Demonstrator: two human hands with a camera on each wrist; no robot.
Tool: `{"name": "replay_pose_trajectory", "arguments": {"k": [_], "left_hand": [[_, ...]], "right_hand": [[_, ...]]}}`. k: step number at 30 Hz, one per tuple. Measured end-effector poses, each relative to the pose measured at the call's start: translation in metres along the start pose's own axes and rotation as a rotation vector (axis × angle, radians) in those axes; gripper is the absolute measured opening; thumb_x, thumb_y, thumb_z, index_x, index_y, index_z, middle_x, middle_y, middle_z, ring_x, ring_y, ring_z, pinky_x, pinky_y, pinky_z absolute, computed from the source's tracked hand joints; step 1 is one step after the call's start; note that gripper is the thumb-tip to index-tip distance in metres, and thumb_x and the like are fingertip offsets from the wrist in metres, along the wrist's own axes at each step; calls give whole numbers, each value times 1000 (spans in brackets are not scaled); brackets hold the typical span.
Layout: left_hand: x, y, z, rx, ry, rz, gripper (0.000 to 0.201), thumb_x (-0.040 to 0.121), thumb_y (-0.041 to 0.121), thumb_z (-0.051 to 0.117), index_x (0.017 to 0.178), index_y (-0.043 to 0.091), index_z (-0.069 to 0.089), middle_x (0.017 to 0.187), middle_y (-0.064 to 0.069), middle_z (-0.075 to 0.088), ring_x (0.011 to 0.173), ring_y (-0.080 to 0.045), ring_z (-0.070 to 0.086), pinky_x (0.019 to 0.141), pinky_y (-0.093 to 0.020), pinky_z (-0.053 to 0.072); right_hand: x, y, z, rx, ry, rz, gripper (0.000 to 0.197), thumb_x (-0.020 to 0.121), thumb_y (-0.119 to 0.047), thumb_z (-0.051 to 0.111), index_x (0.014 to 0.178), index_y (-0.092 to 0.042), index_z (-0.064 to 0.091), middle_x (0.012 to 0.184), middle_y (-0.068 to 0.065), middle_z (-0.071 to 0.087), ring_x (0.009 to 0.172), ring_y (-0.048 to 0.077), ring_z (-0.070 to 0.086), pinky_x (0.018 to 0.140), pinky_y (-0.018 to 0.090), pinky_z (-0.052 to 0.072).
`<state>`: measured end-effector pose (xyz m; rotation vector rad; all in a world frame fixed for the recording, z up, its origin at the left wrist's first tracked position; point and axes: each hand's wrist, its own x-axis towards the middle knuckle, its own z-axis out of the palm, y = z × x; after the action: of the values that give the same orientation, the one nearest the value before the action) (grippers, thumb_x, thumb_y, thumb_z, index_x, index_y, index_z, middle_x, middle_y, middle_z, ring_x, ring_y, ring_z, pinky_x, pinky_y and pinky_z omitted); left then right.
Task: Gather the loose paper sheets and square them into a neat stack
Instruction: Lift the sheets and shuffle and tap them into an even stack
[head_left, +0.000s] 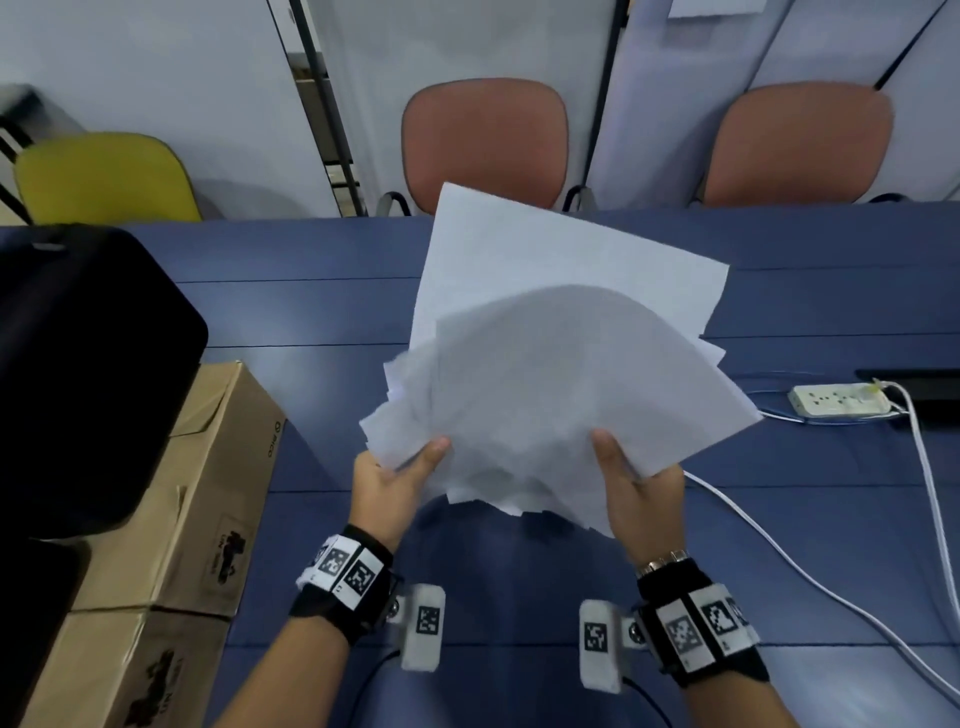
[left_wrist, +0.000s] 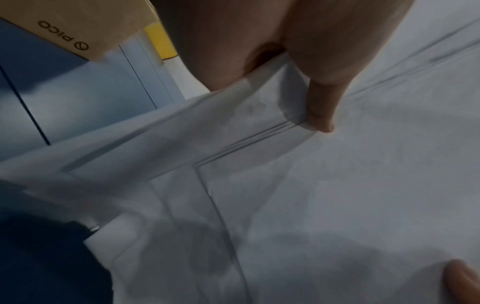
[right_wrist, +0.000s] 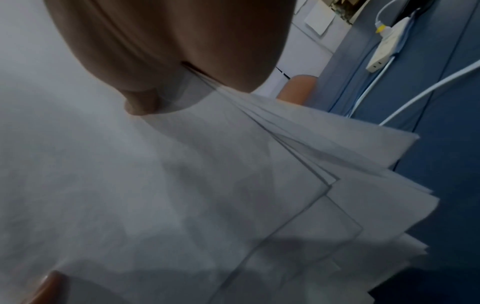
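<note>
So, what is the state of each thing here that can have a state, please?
paper sheets: lifted off the table, fanned and uneven, top sheet bowed upward
left hand: pinches the sheets' near left edge, thumb on top
right hand: pinches the near right edge, thumb on top
cardboard box: closed, lying on the blue table
power strip: one plug inserted, white cable attached

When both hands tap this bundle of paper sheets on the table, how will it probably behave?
The paper sheets are probably floppy: the top one arches between the left hand and right hand. They likely slide easily, since their edges already fan out unevenly. The bundle seems light, as thumbs alone pin it from above.
</note>
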<state>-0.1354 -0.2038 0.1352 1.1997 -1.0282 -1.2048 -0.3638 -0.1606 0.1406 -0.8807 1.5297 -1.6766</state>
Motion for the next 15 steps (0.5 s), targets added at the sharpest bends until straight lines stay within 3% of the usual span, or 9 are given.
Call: {"name": "replay_pose_trajectory", "arguments": {"k": [3,5,9,12,15], "left_hand": [[1,-2,0,1,-30,2,25,82,-8,73,97,12,72,90,7,80,86,-10,75,72,-22,59],[4,-1,-1,33,-77,-2,27,79,-9,76,95,14,73,90,7,80,87,-9,75,74,-23,59],[6,-2,-1,26,-61,-7,28,81,-9,74,88,18,73,81,13,79,76,-3,75,68,-20,57],[7,0,-5,8,-78,25,34,79,-14,73,89,18,73,84,10,80,80,-7,76,71,-23,60],[11,-7,-15,46,-143,34,41,72,-14,79,98,18,73,97,2,80,93,-16,76,81,-33,62]], "right_hand": [[-1,1,-6,-11,-15,-28,30,81,-17,76,105,0,71,91,-11,77,88,0,71,76,17,54],[3,2,-10,-31,-85,-17,28,77,-4,79,103,0,70,94,-2,77,90,7,72,76,20,56],[7,7,-15,-41,-149,20,29,77,4,78,97,-17,71,89,-15,78,87,2,72,72,15,53],[7,3,-17,7,-132,-22,28,76,7,77,100,-6,71,87,-17,78,84,1,72,72,13,53],[10,5,-20,-8,-206,-9,34,72,11,78,103,-1,70,89,-13,78,85,5,72,73,19,54]]}}
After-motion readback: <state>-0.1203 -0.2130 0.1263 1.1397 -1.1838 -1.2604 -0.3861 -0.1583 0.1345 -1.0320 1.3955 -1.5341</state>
